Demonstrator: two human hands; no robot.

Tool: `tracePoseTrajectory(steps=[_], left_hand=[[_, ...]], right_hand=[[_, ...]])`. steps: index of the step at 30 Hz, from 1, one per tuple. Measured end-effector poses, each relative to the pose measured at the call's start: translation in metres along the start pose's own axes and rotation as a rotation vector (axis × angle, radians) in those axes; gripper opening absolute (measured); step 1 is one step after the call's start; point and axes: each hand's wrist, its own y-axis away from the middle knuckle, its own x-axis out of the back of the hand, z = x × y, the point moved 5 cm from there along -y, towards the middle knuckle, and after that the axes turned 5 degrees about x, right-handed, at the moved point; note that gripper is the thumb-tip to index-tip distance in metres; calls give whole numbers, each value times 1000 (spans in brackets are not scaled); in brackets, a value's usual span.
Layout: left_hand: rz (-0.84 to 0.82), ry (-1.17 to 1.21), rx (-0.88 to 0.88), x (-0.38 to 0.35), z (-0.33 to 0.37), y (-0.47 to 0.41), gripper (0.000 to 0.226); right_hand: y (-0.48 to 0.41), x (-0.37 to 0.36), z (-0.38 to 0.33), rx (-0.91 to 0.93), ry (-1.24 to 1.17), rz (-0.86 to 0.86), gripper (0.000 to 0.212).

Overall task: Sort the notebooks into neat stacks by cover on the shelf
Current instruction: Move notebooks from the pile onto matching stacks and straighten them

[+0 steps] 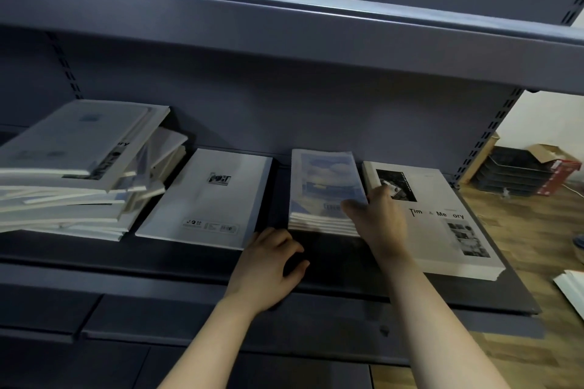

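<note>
Three sorted stacks lie along the dark shelf (189, 257). In the middle sits a stack of sky-cover notebooks (322, 186). To its right is a white stack printed "Time & Memory" (455, 240). To its left lies a white notebook with a small dark picture (208, 199). At far left leans a messy heap of mixed notebooks (72, 167). My right hand (376, 215) rests with loosely bent fingers across the gap between the sky stack and the "Time & Memory" stack, touching both. My left hand (268, 265) lies on the bare shelf before the sky stack, fingers curled, holding nothing.
An upper shelf (284, 19) overhangs the work area. Slotted uprights (486, 133) frame the bay. On the wooden floor at right stand black paper trays (508, 170) and a red cardboard box (559, 174). More white books (572, 287) lie at the right edge.
</note>
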Motion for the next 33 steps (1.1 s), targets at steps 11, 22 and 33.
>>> tracePoseTrajectory(steps=[11,22,33], left_hand=[[-21,0,6,-1,-2,0,35],[-10,-19,-15,-2,-1,-1,35],[154,31,-54,18,-15,12,19]], right_hand=[[8,1,-1,263,58,-47,24],[10,-2,2,187,62,-80,49],[35,-1,-15,175,59,1,38]])
